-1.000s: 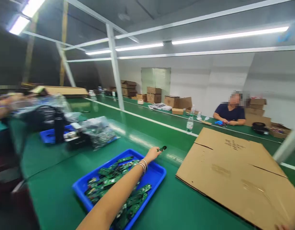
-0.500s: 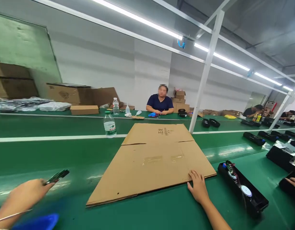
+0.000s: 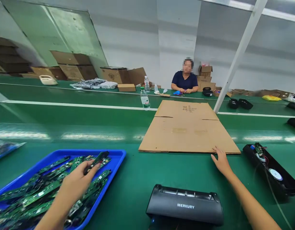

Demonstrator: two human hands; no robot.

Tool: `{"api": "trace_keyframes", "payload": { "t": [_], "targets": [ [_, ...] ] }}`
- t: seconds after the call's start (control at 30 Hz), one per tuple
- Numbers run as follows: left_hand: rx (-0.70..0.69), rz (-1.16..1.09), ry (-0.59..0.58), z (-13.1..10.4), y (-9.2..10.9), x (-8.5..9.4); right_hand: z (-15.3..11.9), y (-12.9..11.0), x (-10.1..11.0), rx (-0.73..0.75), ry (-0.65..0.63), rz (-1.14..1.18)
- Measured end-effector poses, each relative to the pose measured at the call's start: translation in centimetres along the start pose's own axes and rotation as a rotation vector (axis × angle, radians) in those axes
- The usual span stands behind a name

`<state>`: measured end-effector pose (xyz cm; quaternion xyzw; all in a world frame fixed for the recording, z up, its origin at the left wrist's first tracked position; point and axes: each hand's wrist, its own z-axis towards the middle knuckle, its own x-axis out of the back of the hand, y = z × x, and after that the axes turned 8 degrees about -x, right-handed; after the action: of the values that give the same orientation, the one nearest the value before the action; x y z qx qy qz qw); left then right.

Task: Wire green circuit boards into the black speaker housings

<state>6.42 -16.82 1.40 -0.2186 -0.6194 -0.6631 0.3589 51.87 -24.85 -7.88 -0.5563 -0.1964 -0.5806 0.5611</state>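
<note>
My left hand [image 3: 79, 179] grips a narrow circuit board [image 3: 99, 159] above a blue tray [image 3: 118, 166] that holds several green circuit boards [image 3: 39, 195]. With fingers spread, my right hand [image 3: 221, 161] touches the near edge of a flat cardboard sheet [image 3: 186, 140], close to its right corner. Between the arms, near the front, lies a black casing [image 3: 186, 204] marked MERKURY. To the right of my right hand, an open black housing [image 3: 282, 182] shows a small board, wires and round white-faced parts.
A water bottle [image 3: 145, 100] stands left of the cardboard. Behind it, a person [image 3: 185, 80] sits across the bench. A white post [image 3: 238, 60] rises at the right; cartons [image 3: 76, 70] line the back.
The view has turned left and down, bringing the tray and MERKURY casing into sight. My left hand, still gripping a board, is now over the tray. My right hand remains at the cardboard's edge.
</note>
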Motion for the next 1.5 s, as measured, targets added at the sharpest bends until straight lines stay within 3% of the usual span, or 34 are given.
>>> {"api": "trace_keyframes", "payload": {
  "t": [0.07,0.13,0.17,0.2,0.27,0.33,0.43,0.53,0.63,0.77,0.87,1.0,1.07,1.17,1.33,1.5],
  "targets": [
    [0.029,-0.280,-0.193,-2.9,1.0,-0.8,-3.0,-2.2,3.1,0.060,-0.096,0.060],
    [0.066,-0.533,-0.409,-5.6,1.5,-2.2,-6.6,-4.4,6.1,0.246,-0.355,0.218],
    [0.088,-0.607,-0.505,-6.8,1.6,-3.0,-8.4,-5.3,7.1,0.335,-0.420,0.251],
    [0.108,-0.667,-0.581,-7.9,1.7,-3.8,-10.1,-5.9,7.8,0.389,-0.425,0.265],
    [0.173,-0.735,-0.647,-9.4,2.1,-5.4,-12.6,-6.5,7.5,0.352,-0.347,0.344],
    [0.271,-0.816,-0.624,-10.2,2.8,-6.4,-13.9,-6.5,5.8,0.169,-0.180,0.550],
    [0.384,-0.960,-0.537,-10.4,4.2,-7.0,-13.9,-6.4,2.9,-0.150,0.020,0.909],
    [0.342,-1.042,-0.496,-9.8,5.5,-7.3,-11.6,-7.1,1.9,-0.408,0.006,1.043],
    [0.287,-1.096,-0.477,-8.8,6.5,-8.4,-7.8,-7.4,1.9,-0.507,-0.064,1.055],
    [0.274,-1.159,-0.449,-7.2,7.3,-10.4,-3.0,-6.8,1.4,-0.449,-0.069,1.029],
    [0.242,-1.189,-0.447,-6.7,7.4,-11.3,-1.4,-6.4,1.2,-0.395,-0.053,0.971],
    [0.205,-1.201,-0.448,-7.0,6.4,-11.7,-3.6,-7.7,1.9,-0.319,0.174,0.835],
    [0.183,-1.168,-0.430,-7.2,5.7,-11.8,-5.9,-9.3,2.3,-0.102,0.275,0.660],
    [0.113,-1.077,-0.368,-7.4,4.9,-11.8,-8.3,-11.8,1.9,0.270,0.169,0.334],
    [0.069,-1.063,-0.348,-7.4,5.0,-11.3,-7.9,-13.3,0.2,0.323,0.129,0.038],
    [0.085,-1.043,-0.367,-7.1,5.3,-10.8,-5.9,-13.7,0.7,0.420,0.037,0.077]
  ]
}}
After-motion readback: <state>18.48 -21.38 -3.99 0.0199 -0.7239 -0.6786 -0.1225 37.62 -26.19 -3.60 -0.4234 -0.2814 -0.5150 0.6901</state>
